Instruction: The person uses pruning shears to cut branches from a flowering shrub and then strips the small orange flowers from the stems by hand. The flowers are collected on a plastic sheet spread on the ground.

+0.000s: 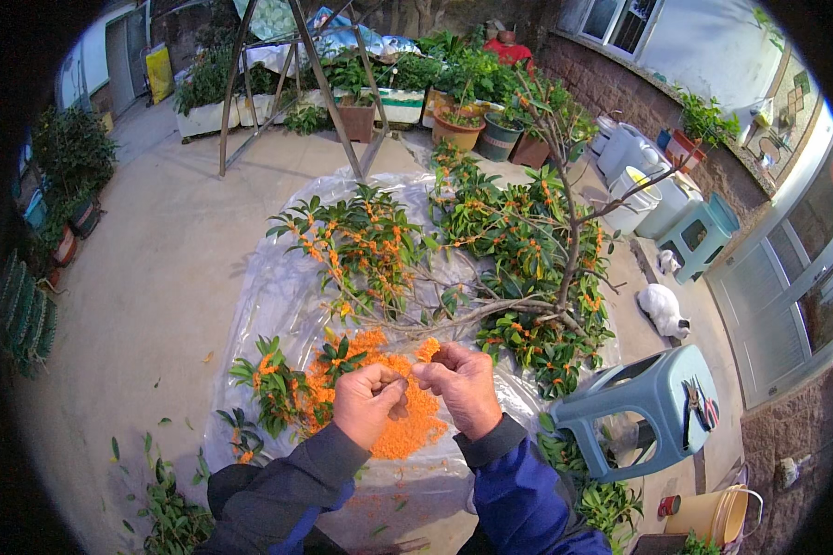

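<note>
My right hand (464, 386) pinches a small cluster of orange blossoms (427, 349) between thumb and fingers. Close beside it, my left hand (371, 404) has its thumb and fingers curled together; whether anything thin is between them is hidden. Below both hands, a heap of loose orange osmanthus-like blossoms (406, 433) lies on a clear plastic sheet (250, 305). A leafy flowering sprig (278, 388) rests at the heap's left side. Beyond the hands, a large cut branch (486, 309) bears dark green leaves and orange blossom clusters.
A blue plastic stool (638, 409) on the right carries pliers or pruners (697, 409). A white cat (661, 310) lies beyond it. A metal frame (326, 90) stands at the back before potted plants (458, 128). A yellowish bucket (708, 513) lies at lower right.
</note>
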`<state>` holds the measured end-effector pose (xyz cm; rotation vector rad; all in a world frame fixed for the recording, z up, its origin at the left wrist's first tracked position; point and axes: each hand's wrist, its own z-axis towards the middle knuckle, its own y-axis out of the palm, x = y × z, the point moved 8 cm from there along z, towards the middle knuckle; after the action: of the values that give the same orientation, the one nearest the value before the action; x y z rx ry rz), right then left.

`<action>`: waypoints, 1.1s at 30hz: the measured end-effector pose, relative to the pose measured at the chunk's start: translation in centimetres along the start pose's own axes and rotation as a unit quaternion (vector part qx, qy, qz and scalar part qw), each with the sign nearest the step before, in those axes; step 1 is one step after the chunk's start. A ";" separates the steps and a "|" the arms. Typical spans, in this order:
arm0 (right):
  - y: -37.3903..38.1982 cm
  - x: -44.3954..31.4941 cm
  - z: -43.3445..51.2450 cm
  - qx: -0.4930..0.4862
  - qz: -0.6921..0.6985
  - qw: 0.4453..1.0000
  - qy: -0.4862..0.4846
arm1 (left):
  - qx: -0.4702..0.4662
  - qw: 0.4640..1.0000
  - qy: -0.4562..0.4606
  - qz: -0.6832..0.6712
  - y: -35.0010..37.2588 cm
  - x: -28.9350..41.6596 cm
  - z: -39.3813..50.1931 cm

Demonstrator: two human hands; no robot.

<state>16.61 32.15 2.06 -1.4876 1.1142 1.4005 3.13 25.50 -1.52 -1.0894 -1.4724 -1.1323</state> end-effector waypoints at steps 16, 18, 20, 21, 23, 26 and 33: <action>0.4 1.7 0.1 -0.082 0.221 0.968 0.085 | -0.160 0.913 -0.177 -0.331 2.6 -0.7 -1.1; 0.7 1.8 0.0 -0.090 0.261 0.956 0.100 | -0.174 0.902 -0.196 -0.344 2.8 -0.5 -1.4; 1.0 1.7 -0.1 -0.092 0.297 0.944 0.116 | -0.172 0.888 -0.204 -0.374 2.7 -0.5 -1.5; 0.9 1.8 -0.1 -0.081 0.269 0.953 0.113 | -0.171 0.881 -0.208 -0.389 2.6 -0.6 -1.5; 0.7 2.1 -0.1 -0.061 0.213 0.969 0.107 | -0.166 0.885 -0.193 -0.390 2.4 -0.5 -1.3; -0.3 2.5 0.3 -0.030 0.025 0.998 0.049 | -0.158 0.893 -0.179 -0.382 2.2 -0.4 -1.1; -0.5 2.0 0.3 -0.012 -0.026 1.000 -0.009 | -0.113 0.924 -0.146 -0.334 1.5 -1.0 -0.3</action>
<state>16.98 32.40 0.03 -1.5076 1.0450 1.3934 4.84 25.34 -2.27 -0.9549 -2.0791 -1.6991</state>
